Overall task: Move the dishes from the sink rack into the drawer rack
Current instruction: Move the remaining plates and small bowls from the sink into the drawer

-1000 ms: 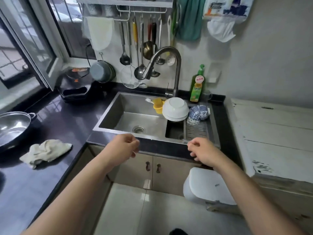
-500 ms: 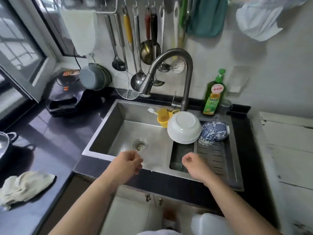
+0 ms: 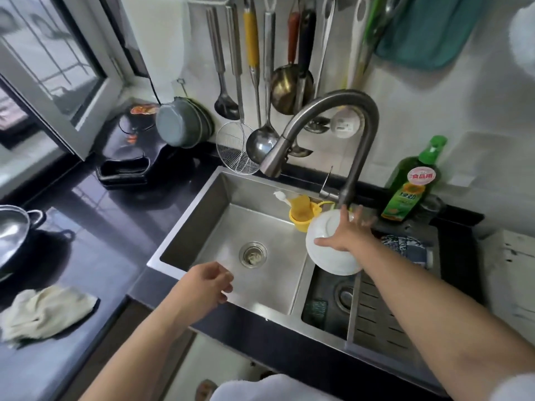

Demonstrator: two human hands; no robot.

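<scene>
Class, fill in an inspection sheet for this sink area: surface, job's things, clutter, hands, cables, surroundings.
Surface: dark counter around a steel sink.
Job's things: upturned white bowls on the sink rack; patterned dish behind them.
Clutter: cloth, yellow cup, soap bottle, pot.
Hands: right hand spread on the bowls; left hand loosely curled, holding nothing.
Cables: black cord by the window.
Surroundings: faucet, hanging utensils, window.

The right hand (image 3: pixel 346 234) hides part of the white bowls (image 3: pixel 330 253); blue bowl (image 3: pixel 405 250) half-covered.
</scene>
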